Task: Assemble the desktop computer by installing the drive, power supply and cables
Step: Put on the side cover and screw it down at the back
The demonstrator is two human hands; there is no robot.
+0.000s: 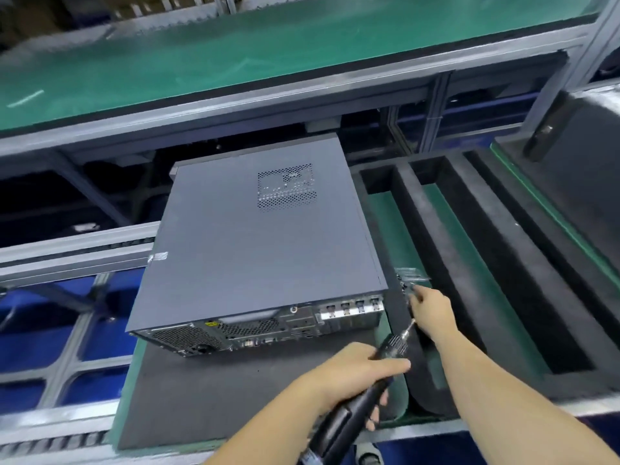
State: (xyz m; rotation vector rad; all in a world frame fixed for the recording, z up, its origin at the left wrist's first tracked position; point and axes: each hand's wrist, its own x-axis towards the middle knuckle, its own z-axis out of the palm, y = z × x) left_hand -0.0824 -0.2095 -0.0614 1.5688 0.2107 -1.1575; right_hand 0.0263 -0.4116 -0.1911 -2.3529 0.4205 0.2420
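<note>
The closed computer case lies flat on the foam mat. My left hand grips the electric screwdriver; my right hand pinches something small, likely a screw, at the case's rear corner. Blurred view: a slipped bit could drop it.

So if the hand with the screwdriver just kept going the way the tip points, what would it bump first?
Probably the other hand: the left hand aims the electric screwdriver up and right, its bit almost at the right hand. Depth is unclear, so it might slip past.
</note>
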